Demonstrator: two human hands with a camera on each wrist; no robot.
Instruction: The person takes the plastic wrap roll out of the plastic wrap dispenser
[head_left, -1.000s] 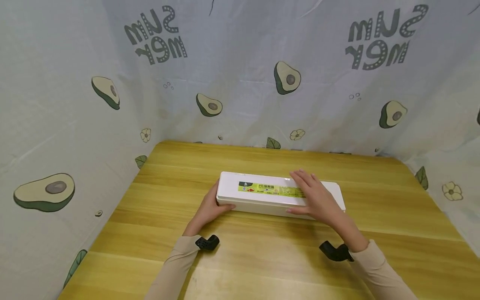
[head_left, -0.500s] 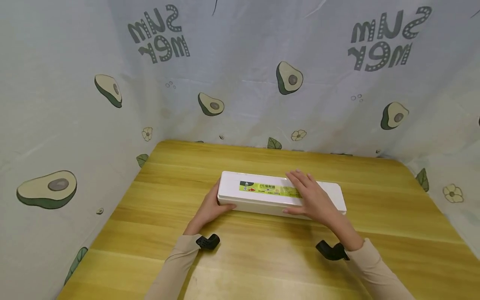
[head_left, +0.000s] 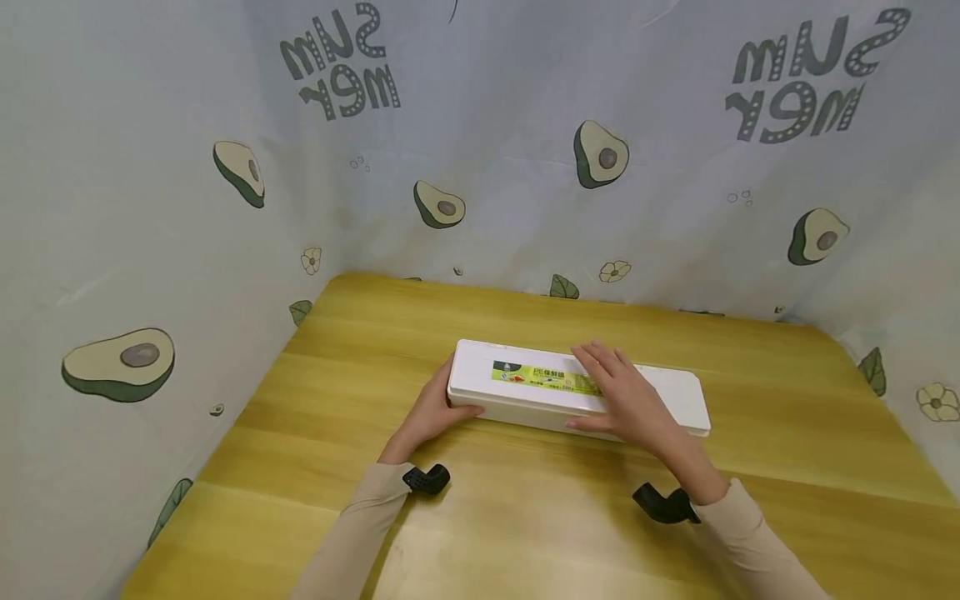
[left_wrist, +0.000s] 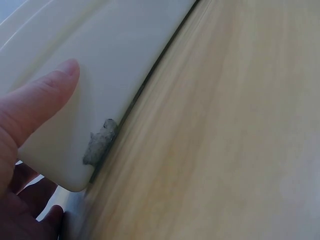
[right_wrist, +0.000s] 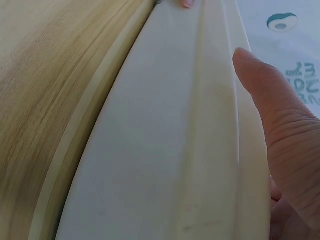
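A long white cling film box (head_left: 517, 409) lies on the wooden table, its lid (head_left: 675, 396) on top. A green and yellow label (head_left: 540, 377) runs along the lid. My left hand (head_left: 433, 408) grips the left end, thumb along the front wall and fingers round the end. In the left wrist view, that thumb (left_wrist: 47, 97) presses the cream wall above a grey torn patch (left_wrist: 100, 142). Across the lid, right of centre, lies my right hand (head_left: 633, 400), fingers extended toward the back edge. Its thumb (right_wrist: 265, 85) touches the front rim; the other fingers are mostly hidden in the right wrist view.
The wooden table (head_left: 510, 508) stretches around the box on all sides. A pale curtain (head_left: 495, 100) printed with avocados hangs behind the table and along its left and right sides. A black wrist mount (head_left: 427, 480) sits on each sleeve.
My right hand has shifted slightly left along the lid. My left hand keeps its hold on the end. The whole scene has drifted a little to the right as the head view turned.
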